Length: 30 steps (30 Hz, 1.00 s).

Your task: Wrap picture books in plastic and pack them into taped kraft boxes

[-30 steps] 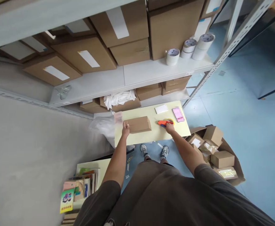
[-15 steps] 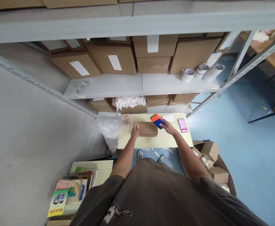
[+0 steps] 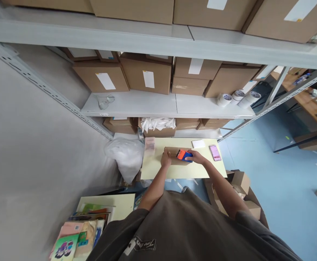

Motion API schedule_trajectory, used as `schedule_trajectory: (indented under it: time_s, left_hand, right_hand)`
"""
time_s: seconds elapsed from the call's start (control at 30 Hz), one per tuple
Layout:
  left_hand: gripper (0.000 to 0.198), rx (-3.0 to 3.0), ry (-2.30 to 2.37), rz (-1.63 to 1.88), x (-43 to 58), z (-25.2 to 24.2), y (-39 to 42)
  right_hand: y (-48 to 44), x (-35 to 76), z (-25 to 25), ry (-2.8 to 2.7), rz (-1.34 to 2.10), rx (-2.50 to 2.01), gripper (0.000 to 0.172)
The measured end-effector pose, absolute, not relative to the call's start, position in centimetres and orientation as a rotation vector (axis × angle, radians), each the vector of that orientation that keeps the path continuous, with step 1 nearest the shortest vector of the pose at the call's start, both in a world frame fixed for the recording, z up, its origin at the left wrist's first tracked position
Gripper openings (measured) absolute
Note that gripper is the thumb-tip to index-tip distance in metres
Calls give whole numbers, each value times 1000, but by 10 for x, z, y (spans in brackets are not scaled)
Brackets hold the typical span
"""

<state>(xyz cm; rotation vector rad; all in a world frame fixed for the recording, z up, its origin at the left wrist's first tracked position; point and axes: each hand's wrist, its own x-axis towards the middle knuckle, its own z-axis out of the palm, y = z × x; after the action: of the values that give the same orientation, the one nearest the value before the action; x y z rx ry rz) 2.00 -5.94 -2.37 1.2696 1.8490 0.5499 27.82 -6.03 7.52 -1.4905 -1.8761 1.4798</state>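
Worn clothing of the person, seen from above. Dark grey-brown shirt [image 3: 193, 224], matt and softly creased, filling the field around six o'clock. Near its six o'clock edge, a chest print [image 3: 144, 244]: a white figure beside a dark patch with pale edging and slanting pale lettering, beginning "Time", the remainder too small to read. Left sleeve [image 3: 122, 228], at seven o'clock, and right sleeve [image 3: 261, 226], at four o'clock: short, loose, the same dark cloth. Left hand [image 3: 165, 159] and right hand [image 3: 195, 157]: bare, as are both forearms [image 3: 155, 190]. Shoe [image 3: 185, 189], at five o'clock: a pale toe, mostly hidden by the shirt
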Motion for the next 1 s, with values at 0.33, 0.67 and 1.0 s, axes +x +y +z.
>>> schedule_trajectory:
  time_s: [0.33,0.67,1.0]
  left_hand:
    - [67,1323,1832,619,19,-27,-60]
    - [63,1367,1935,938,11,-1,-76]
    - [61,601,1279,822,62,28,-61]
  right_hand:
    - [-57,303,80,-1722,1685,-1403,61]
    - [-61,306,78,-1824,1658,-1368,60]
    - [-57,307,79,-1892,1628,-1302,61]
